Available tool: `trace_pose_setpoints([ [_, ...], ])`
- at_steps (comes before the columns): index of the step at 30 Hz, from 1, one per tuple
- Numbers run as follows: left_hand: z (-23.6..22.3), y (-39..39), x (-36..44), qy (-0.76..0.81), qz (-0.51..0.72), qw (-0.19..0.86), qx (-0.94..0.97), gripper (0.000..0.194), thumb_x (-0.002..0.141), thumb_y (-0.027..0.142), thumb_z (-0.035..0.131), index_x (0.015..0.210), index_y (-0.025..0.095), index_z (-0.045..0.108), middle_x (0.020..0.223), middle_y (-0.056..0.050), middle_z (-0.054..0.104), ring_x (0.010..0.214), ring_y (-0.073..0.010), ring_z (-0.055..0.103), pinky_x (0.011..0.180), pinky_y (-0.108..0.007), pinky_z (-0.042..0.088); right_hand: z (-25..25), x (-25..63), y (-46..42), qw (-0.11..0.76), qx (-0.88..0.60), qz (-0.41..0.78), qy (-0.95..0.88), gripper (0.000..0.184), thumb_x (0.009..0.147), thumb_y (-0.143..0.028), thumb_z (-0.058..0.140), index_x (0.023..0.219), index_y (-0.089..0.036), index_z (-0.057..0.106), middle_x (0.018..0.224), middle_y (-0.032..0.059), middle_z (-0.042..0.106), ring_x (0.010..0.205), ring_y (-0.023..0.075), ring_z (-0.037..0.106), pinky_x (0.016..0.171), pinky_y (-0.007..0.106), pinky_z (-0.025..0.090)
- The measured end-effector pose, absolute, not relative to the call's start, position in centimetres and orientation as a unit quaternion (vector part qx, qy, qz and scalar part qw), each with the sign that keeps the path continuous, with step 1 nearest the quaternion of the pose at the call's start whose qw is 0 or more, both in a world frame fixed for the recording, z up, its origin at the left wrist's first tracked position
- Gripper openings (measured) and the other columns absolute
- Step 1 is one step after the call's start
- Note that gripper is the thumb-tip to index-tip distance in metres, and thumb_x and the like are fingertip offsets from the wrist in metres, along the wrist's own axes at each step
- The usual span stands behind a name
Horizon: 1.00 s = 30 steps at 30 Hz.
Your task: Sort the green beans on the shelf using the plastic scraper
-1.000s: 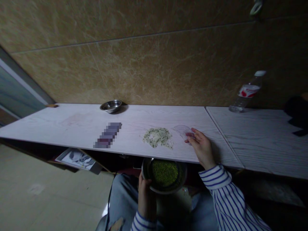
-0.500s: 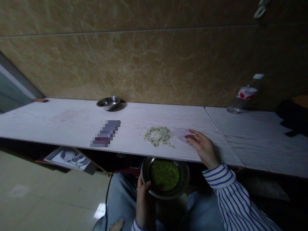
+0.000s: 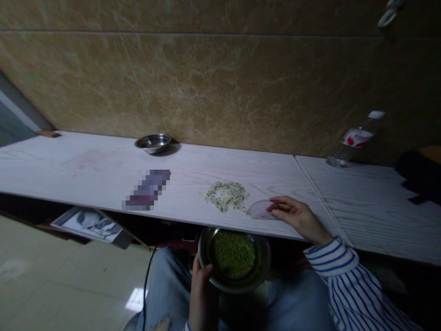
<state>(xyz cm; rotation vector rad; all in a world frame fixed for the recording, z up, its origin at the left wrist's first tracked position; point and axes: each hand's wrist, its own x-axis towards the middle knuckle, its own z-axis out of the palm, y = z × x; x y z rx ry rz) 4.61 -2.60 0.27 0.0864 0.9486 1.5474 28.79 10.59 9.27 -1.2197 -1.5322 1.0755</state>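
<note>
My left hand [image 3: 202,285] grips the left rim of a steel bowl [image 3: 263,259], which is held at the shelf's front edge above my lap. Small green beans, like mung beans [image 3: 234,253], cover the bowl's bottom. Between the fingers and thumb of my right hand [image 3: 298,214] is a clear, flat plastic scraper [image 3: 258,209] with a curved edge. It rests low over the white shelf top, its left end at the right side of a loose pile of white rice-like grains mixed with green beans [image 3: 227,195].
A small steel bowl [image 3: 154,144] stands by the tiled wall. Left of the pile lies a pixelated flat object [image 3: 148,188]. A plastic bottle [image 3: 356,138] and a dark bundle [image 3: 418,172] are at the right. Below the shelf sits a picture-covered box [image 3: 91,225].
My right hand has drawn the scraper toward the front edge, and the scraper now sits near the pile's lower right. My left hand still holds the bowl. The view has shifted slightly.
</note>
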Motion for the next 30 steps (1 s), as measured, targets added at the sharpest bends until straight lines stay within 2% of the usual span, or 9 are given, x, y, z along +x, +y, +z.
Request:
trace_pose_setpoints([
  [7,0.5,-2.4,4.6,0.438,0.663,0.607,0.023,0.068,0.069,0.030,0.073,0.136,0.029,0.062,0.121,-0.008,0.072,0.120,-0.0360,0.062,0.095,-0.045,0.053,10.0,28.3,11.9,0.367,-0.470,0.430,-0.678,0.028,0.072,-0.038,0.079,0.095,-0.022,0.078,0.088,0.0055,0.080,0.085,0.0219,0.075,0.083,0.039,0.060],
  [12,0.1,-2.2,4.9,0.447,0.671,0.591,0.019,0.065,0.067,0.030,0.072,0.132,0.029,0.065,0.116,-0.007,0.074,0.119,-0.0363,0.063,0.095,-0.045,0.053,10.7,26.9,14.4,0.349,-0.443,0.447,-0.694,0.028,0.071,-0.033,0.078,0.096,-0.021,0.079,0.090,0.0049,0.080,0.086,0.0203,0.074,0.087,0.039,0.058],
  [17,-1.8,-1.6,4.4,0.444,0.684,0.579,0.020,0.065,0.062,0.031,0.075,0.126,0.027,0.068,0.103,-0.008,0.074,0.115,-0.0391,0.064,0.094,-0.050,0.053,10.3,25.3,17.7,0.326,-0.415,0.465,-0.711,0.031,0.071,-0.030,0.077,0.100,-0.020,0.078,0.090,0.0044,0.078,0.088,0.0192,0.071,0.089,0.040,0.056],
  [19,-2.7,-1.2,3.9,0.451,0.685,0.572,0.026,0.062,0.059,0.030,0.076,0.121,0.025,0.071,0.100,-0.008,0.075,0.114,-0.0408,0.064,0.094,-0.052,0.053,9.9,24.9,18.7,0.319,-0.409,0.474,-0.712,0.034,0.071,-0.030,0.077,0.103,-0.019,0.078,0.092,0.0052,0.077,0.089,0.0193,0.070,0.089,0.039,0.055],
  [22,-3.6,-0.7,3.1,0.489,0.680,0.546,0.022,0.049,0.052,0.021,0.076,0.101,0.023,0.076,0.090,-0.007,0.075,0.114,-0.0418,0.064,0.093,-0.051,0.053,9.4,24.8,19.6,0.321,-0.406,0.475,-0.711,0.035,0.072,-0.031,0.076,0.105,-0.019,0.077,0.094,0.0057,0.077,0.090,0.0198,0.069,0.088,0.039,0.054],
  [24,-3.5,-0.6,2.9,0.485,0.685,0.543,0.019,0.043,0.052,0.021,0.076,0.095,0.023,0.076,0.089,-0.007,0.076,0.113,-0.0416,0.064,0.093,-0.051,0.053,9.0,24.9,19.7,0.330,-0.405,0.473,-0.710,0.034,0.073,-0.031,0.075,0.105,-0.020,0.077,0.096,0.0056,0.077,0.091,0.0199,0.069,0.089,0.039,0.053],
  [26,-3.1,-0.5,3.0,0.476,0.689,0.546,0.019,0.042,0.056,0.025,0.075,0.098,0.024,0.076,0.090,-0.007,0.076,0.113,-0.0405,0.065,0.094,-0.051,0.053,8.8,25.0,19.8,0.339,-0.403,0.469,-0.709,0.033,0.074,-0.031,0.074,0.105,-0.021,0.077,0.096,0.0054,0.077,0.091,0.0200,0.069,0.090,0.040,0.053],
  [30,-2.2,-0.2,3.6,0.489,0.682,0.544,0.018,0.053,0.060,0.027,0.075,0.112,0.025,0.074,0.091,-0.006,0.076,0.112,-0.0389,0.065,0.093,-0.051,0.054,8.6,24.8,20.4,0.344,-0.396,0.461,-0.716,0.030,0.075,-0.028,0.072,0.104,-0.022,0.078,0.096,0.0052,0.077,0.090,0.0199,0.069,0.089,0.040,0.053],
])
